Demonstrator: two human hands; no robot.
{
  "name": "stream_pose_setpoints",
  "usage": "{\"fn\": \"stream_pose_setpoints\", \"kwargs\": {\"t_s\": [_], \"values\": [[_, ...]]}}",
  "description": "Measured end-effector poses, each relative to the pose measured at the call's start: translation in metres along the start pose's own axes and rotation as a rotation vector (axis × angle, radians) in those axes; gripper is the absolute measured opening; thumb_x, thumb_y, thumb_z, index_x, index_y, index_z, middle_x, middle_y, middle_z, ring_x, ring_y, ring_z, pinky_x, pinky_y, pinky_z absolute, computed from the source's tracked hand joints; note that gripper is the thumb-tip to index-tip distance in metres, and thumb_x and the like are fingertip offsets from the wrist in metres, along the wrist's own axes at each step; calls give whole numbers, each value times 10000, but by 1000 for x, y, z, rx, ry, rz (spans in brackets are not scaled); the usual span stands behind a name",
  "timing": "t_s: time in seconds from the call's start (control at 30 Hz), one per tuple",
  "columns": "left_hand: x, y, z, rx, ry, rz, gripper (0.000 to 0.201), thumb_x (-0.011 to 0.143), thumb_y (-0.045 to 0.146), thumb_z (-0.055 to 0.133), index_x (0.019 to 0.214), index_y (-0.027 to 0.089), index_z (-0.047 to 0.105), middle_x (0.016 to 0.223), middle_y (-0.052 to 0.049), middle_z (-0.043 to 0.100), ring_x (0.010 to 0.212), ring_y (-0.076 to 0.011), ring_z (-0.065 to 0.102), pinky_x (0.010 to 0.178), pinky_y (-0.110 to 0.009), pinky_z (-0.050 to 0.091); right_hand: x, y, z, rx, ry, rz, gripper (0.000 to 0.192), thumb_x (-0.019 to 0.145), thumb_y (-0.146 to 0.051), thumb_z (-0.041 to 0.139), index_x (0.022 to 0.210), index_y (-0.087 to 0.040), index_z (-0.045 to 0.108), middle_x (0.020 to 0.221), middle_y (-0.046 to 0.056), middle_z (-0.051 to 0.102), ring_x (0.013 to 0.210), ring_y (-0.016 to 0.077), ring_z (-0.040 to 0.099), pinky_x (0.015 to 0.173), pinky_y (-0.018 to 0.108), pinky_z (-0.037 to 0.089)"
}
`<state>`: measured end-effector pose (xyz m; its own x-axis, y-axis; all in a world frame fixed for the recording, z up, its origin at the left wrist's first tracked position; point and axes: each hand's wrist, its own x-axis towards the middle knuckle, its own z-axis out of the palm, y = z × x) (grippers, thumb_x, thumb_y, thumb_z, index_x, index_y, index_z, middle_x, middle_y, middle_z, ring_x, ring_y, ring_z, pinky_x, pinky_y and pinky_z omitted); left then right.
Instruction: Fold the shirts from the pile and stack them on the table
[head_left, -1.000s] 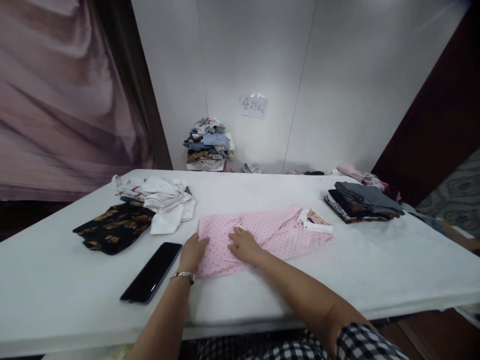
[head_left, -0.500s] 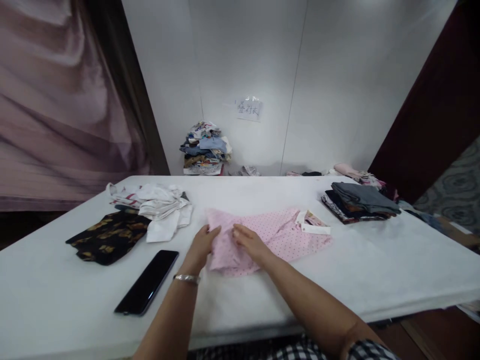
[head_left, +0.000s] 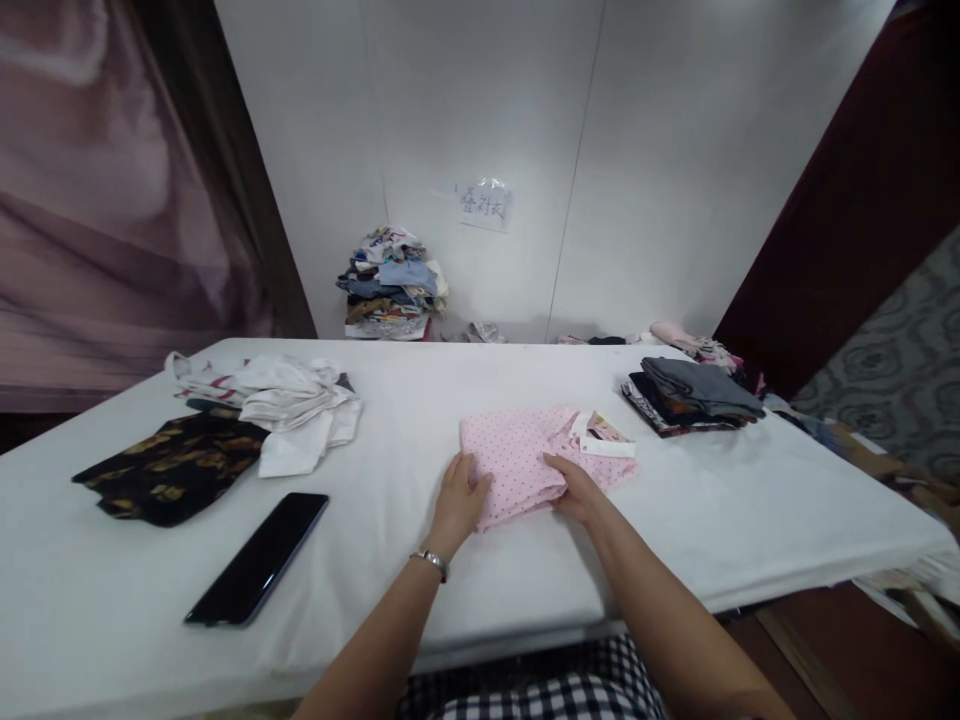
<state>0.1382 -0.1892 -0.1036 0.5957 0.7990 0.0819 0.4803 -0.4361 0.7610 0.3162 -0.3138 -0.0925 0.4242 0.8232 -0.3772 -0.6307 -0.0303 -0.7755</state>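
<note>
1. The desk (head_left: 420, 580), covered in white, spans almost the whole width of the view and carries everything the hands work on.
2. A pink dotted shirt (head_left: 517, 455) lies folded into a compact bundle a little right of the desk's middle, near the front half; its white collar (head_left: 600, 445) points toward the right.
3. A black garment with a gold pattern (head_left: 161, 465) lies flat at the left end of the desk, just beside a crumpled white garment (head_left: 289, 405) that sits behind it and partly over its edge.
4. A stack of dark folded clothes (head_left: 694, 395), grey on top, rests at the far right of the desk, apart from the pink shirt.
5. A heap of mixed clothes (head_left: 390, 280) lies on the floor against the white wall beyond the desk, below a small paper note (head_left: 484, 205).
6. A black phone (head_left: 259, 558) lies face up on the desk's left front, well apart from the shirt.
7. The left hand (head_left: 461, 495), a metal bracelet (head_left: 429, 560) at its wrist, rests on the shirt's left edge, fingers (head_left: 476, 482) spread flat on the cloth and gripping nothing.
8. The right hand (head_left: 574, 488) presses the shirt's near right edge, fingers (head_left: 559, 465) laid loosely on the fabric; whether they pinch a fold cannot be told.
</note>
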Motion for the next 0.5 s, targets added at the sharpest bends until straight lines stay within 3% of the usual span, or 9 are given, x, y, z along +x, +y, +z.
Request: {"fn": "stream_pose_setpoints", "kwargs": {"t_s": [0.23, 0.4, 0.5], "values": [[1, 21, 15, 203, 8, 187, 584, 902, 481, 418, 1391, 162, 434, 1577, -137, 238, 1456, -296, 189, 1164, -482, 223, -2, -22, 9, -209, -76, -102, 658, 591, -157, 590, 1244, -205, 532, 1045, 79, 716, 893, 261, 675, 754, 404, 524], [1, 24, 32, 340, -142, 233, 575, 923, 499, 377, 1408, 194, 431, 1567, -117, 273, 1461, -299, 167, 1159, -559, 139, 0, -16, 2, -341, 53, -123, 714, 585, -174, 543, 1297, -216, 520, 1019, 70, 716, 839, 261, 669, 721, 410, 526], [0, 23, 36, 395, -150, 241, 575, 931, 506, 359, 1408, 193, 437, 1564, -115, 278, 1460, -301, 165, 1156, -578, 119, 4, -10, -5, -455, 179, -182, 750, 611, -184, 552, 1357, -194, 486, 1053, 78, 696, 864, 243, 654, 754, 388, 525]]}}
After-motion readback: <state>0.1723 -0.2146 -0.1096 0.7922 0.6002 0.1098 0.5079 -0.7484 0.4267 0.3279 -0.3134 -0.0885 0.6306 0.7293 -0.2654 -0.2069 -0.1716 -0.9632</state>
